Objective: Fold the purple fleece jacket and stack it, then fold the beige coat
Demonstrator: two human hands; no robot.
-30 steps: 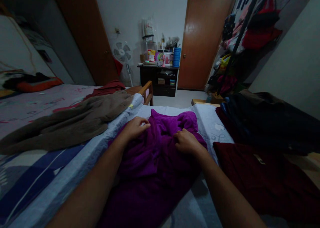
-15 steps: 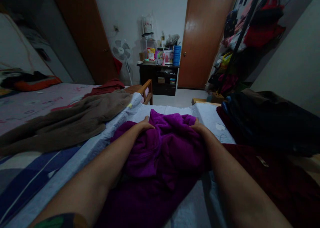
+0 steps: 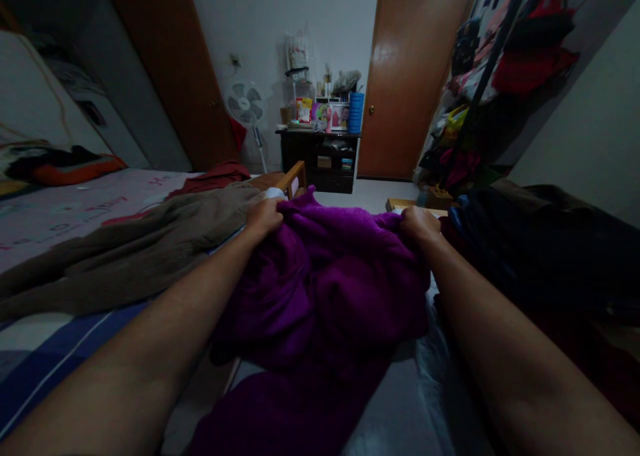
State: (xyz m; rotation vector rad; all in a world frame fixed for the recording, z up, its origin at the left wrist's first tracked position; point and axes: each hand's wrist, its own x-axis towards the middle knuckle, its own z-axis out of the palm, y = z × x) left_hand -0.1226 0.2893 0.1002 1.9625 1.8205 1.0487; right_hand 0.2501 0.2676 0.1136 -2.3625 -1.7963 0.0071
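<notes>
A purple fleece garment (image 3: 345, 289) hangs bunched between my two hands, its upper edge stretched across and its lower part trailing toward me on the pale bed cover (image 3: 385, 409). What kind of garment it is, the folds hide. My left hand (image 3: 264, 219) is closed on its upper left corner. Its upper right corner is gripped in my right hand (image 3: 420, 224), with the fingers curled in a fist. Left of my left arm lies a grey-brown pair of fleece trousers (image 3: 165, 236), spread flat.
Dark folded clothes (image 3: 550, 236) are piled on the right, with a dark red garment (image 3: 565, 349) nearer me. A wooden bed rail (image 3: 296, 179) stands beyond my left hand. Farther back are a white fan (image 3: 247, 106), a dark cabinet (image 3: 317, 166) and a wooden door (image 3: 400, 83).
Both hands have moved up, forward and farther apart, closing on the garment's edge. The purple fabric is lifted and stretched wider; its top now hides the far part of the bed cover.
</notes>
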